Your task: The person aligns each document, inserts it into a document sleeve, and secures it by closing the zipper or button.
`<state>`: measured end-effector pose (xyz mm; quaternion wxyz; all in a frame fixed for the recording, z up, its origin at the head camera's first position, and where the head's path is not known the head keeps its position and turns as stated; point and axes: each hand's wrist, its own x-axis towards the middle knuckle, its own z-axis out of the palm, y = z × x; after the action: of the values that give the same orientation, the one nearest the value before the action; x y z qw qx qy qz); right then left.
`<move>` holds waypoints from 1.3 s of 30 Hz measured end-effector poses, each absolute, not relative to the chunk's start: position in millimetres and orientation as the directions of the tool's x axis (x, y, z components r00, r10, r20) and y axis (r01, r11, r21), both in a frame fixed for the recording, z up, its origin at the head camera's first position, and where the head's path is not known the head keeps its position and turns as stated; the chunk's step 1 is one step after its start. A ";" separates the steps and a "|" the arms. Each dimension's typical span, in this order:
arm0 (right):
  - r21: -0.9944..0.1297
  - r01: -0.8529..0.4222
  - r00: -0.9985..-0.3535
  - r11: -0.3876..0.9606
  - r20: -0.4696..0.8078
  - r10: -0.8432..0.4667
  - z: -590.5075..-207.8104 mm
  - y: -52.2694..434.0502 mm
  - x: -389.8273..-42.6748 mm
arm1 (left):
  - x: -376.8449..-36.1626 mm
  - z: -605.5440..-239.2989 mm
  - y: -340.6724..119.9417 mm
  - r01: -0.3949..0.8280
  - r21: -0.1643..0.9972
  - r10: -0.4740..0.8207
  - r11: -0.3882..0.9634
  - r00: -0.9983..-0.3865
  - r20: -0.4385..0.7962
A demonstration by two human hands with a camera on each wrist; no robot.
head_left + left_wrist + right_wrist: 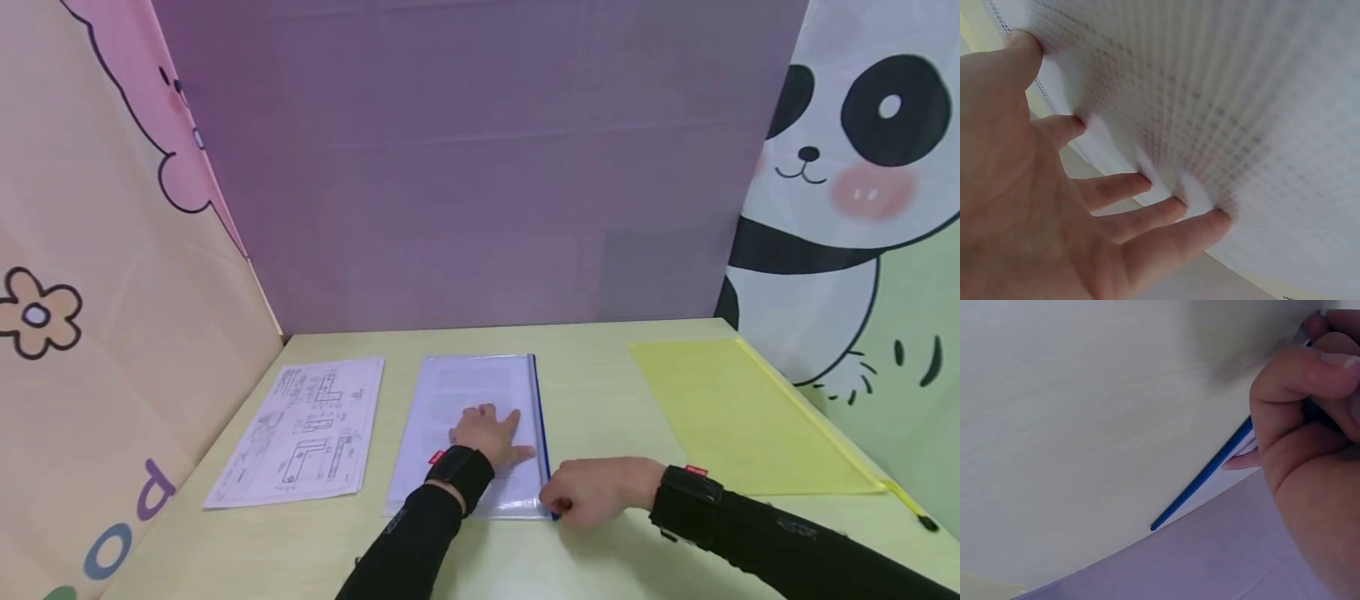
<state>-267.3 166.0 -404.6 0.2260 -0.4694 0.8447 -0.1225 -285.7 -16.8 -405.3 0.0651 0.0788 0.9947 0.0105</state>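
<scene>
Two hands work one clear pouch [480,417] lying mid-table, between one drawing sheet [303,429] to its left and one yellow pouch [742,417] well to the right. Left hand [487,435] lies flat on the pouch, fingers [1147,184] spread and pressing; printed text under it is blurred in the wrist view. Right hand [596,492] curls at the near end of the blue zip [538,417], fingertips pinching there; the slider itself is hidden. Table [600,375] edges are cut off.
</scene>
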 end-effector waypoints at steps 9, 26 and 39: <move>-0.287 -0.720 -0.569 0.632 -0.277 -0.774 -394.8 161.8 -260.2 | -282.7 -399.9 -16.1 0.154 0.008 0.154 0.988 -0.981 -0.120; -0.289 -0.598 -0.785 0.748 0.019 -0.620 -400.3 152.8 -296.0 | -298.2 -405.9 -24.2 0.261 -0.051 0.255 0.964 -0.962 -0.098; -0.346 -0.536 -0.811 0.770 -0.041 -0.583 -414.8 118.4 -302.7 | -313.8 -407.6 -43.6 0.245 0.003 0.245 0.970 -0.968 -0.061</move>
<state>-302.7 118.4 -414.8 0.0734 -0.2983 0.9379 -0.1613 -313.8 -43.6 -407.6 0.0306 0.1234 0.9919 -0.0023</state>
